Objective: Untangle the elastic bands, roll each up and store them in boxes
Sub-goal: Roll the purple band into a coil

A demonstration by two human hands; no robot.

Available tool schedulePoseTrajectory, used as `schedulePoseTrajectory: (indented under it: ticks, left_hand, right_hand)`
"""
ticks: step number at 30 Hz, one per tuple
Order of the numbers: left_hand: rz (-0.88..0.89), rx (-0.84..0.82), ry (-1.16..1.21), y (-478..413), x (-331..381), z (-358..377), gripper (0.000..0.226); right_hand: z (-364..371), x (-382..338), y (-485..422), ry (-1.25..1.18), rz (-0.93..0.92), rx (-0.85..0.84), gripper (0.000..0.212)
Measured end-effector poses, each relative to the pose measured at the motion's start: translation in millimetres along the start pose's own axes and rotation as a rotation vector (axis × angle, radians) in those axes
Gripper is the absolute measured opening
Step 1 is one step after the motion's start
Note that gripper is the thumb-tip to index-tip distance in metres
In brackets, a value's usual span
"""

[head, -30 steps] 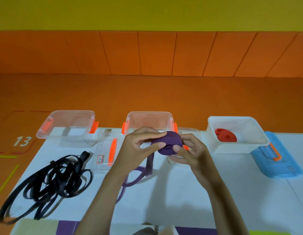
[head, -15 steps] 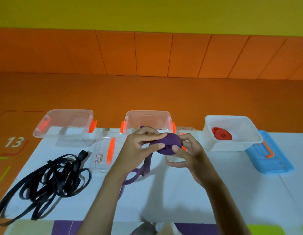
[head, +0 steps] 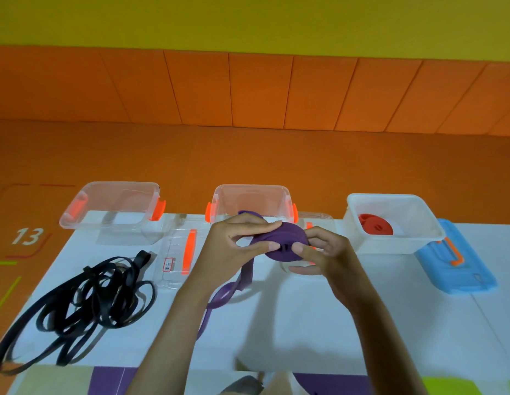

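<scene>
While we take stock of this counter (head: 305, 323), one item is in work and the others lie in store.

Item one: purple elastic band roll (head: 286, 243), held above the counter just in front of the middle clear box (head: 251, 195). The left grip (head: 233, 246) pinches its near side between thumb and fingers, and the right grip (head: 327, 252) pinches the opposite side. Its loose tail (head: 219, 297) hangs to the counter, not yet wound.

Item two: black elastic bands (head: 85, 303), tangled, at the left, untouched.

Item three: red roll (head: 375, 225), stored in the white box (head: 390, 201).

Item four: left clear box (head: 117, 192), lid off, at the far edge.

Risks, as we judge them: should either grip slacken, the springy coil may burst open. A twist in the tail may wind in crooked. A loosely wound roll may unfurl once boxed.
</scene>
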State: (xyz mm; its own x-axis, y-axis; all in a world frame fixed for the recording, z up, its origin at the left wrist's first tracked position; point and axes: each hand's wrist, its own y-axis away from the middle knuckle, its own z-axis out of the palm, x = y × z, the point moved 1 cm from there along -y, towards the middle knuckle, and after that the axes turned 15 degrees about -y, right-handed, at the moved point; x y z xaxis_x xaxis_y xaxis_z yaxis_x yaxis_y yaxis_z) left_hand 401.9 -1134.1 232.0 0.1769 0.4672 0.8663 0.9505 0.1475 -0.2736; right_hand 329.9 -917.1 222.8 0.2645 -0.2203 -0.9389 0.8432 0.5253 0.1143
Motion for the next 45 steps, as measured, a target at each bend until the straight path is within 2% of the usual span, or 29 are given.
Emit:
schedulePoseTrajectory:
  ticks: [3,6,10,13,17,22,27,31,36,38,41,45]
  left_hand:
    - [-0.036,0.014,-0.021,-1,0,0,0.054]
    - [-0.092,-0.032,-0.057,3,2,7,0.066]
    - [-0.145,-0.055,0.006,0,8,12,0.071]
    - [-0.149,-0.014,0.023,-3,8,6,0.062]
    - [-0.169,-0.009,0.001,-3,2,1,0.055]
    - [-0.157,-0.073,0.002,-2,6,3,0.052]
    - [-0.150,-0.040,-0.013,-4,16,1,0.033]
    - [-0.147,-0.065,0.052,-5,26,-4,0.035]
    - [-0.050,0.058,0.080,-6,48,0,0.035]
    - [-0.024,0.120,0.110,-4,56,1,0.039]
    - [-0.028,0.172,0.156,0,64,2,0.038]
    - [-0.124,0.088,0.165,2,66,1,0.030]
  right_hand:
    - [1,-1,-1,0.070,0.072,-0.033,0.027]
    - [-3,-4,-1,0.222,0.045,-0.042,0.025]
    - [-11,-3,3,0.085,-0.011,-0.001,0.036]
    - [-11,-3,1,-0.013,-0.013,-0.001,0.038]
    - [-11,-2,-1,-0.014,0.001,-0.052,0.033]
    - [-9,-4,0,0.046,0.007,-0.052,0.045]
    - [-8,-13,4,0.019,-0.063,-0.054,0.037]
    - [-7,-17,9,-0.046,-0.082,-0.042,0.038]
    - [-2,-26,14,-0.129,-0.078,-0.077,0.044]
    - [0,-34,15,-0.037,-0.124,-0.112,0.045]
    - [3,-41,15,0.061,-0.221,-0.120,0.038]
    - [2,-45,18,-0.027,-0.315,-0.024,0.031]
